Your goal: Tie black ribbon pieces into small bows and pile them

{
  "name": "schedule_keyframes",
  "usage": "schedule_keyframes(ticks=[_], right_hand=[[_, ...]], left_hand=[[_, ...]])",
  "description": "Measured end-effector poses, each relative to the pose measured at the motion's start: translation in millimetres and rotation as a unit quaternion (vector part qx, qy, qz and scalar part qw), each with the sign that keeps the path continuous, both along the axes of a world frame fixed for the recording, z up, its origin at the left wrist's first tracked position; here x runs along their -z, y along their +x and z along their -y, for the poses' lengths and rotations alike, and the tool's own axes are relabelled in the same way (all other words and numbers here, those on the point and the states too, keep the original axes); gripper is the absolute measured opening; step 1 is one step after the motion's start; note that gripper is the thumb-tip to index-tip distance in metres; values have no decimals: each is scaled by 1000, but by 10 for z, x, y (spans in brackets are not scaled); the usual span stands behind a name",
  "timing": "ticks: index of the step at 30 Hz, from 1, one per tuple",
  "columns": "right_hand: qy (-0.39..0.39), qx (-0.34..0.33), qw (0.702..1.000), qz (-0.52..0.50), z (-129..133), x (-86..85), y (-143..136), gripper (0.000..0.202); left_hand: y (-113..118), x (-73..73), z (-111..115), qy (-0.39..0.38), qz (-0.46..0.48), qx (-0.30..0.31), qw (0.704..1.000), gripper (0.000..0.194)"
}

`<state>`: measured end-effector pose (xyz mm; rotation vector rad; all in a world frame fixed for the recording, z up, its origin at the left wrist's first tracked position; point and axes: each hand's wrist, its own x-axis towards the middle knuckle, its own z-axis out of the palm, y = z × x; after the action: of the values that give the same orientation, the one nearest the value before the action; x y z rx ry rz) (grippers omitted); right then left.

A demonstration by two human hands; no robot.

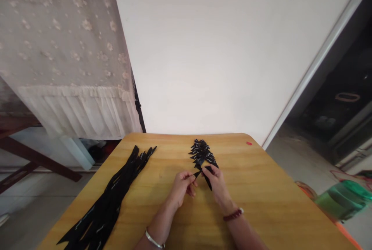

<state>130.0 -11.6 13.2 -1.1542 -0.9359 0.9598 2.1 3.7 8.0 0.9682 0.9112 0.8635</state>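
Between my two hands a black ribbon (208, 182) is stretched, with a knot or fold near its middle. My left hand (184, 186) pinches one end between thumb and fingers. On the other side my right hand (215, 178) grips the ribbon near the fold, and a pointed tail hangs below its fingers. Just beyond my fingertips lies a row of black ribbon bows (200, 151) with small white marks, overlapping one another. To the left, a bundle of long black ribbon strips (116, 192) is spread lengthwise on the wooden table (145, 219).
A small red piece (249, 143) lies near the table's far right corner. A white wall panel (221, 56) stands behind the table. Beside the right edge is a green plastic container (343, 201). A lace curtain (75, 48) hangs at the left, above a dark wooden frame (23, 165).
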Motion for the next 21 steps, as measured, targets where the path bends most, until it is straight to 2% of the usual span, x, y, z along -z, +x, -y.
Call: schedule_keyframes(ticks=[5,9,13,16,21], right_hand=[[-4,9,999,-43,-17,1,23,21],[-18,45,996,-77,-37,3,92,23],[-5,87,996,-17,-43,12,130,22],[4,56,998,40,-30,10,87,21],[40,-9,993,106,-3,6,-32,18]], left_hand=[[12,-9,16,14,1,8,1000,25],[6,-21,12,4,-5,1,1000,24],[-40,-29,-39,36,16,-88,995,23],[-65,-53,-63,56,44,-125,990,24],[-3,-56,-12,10,58,-67,996,27]])
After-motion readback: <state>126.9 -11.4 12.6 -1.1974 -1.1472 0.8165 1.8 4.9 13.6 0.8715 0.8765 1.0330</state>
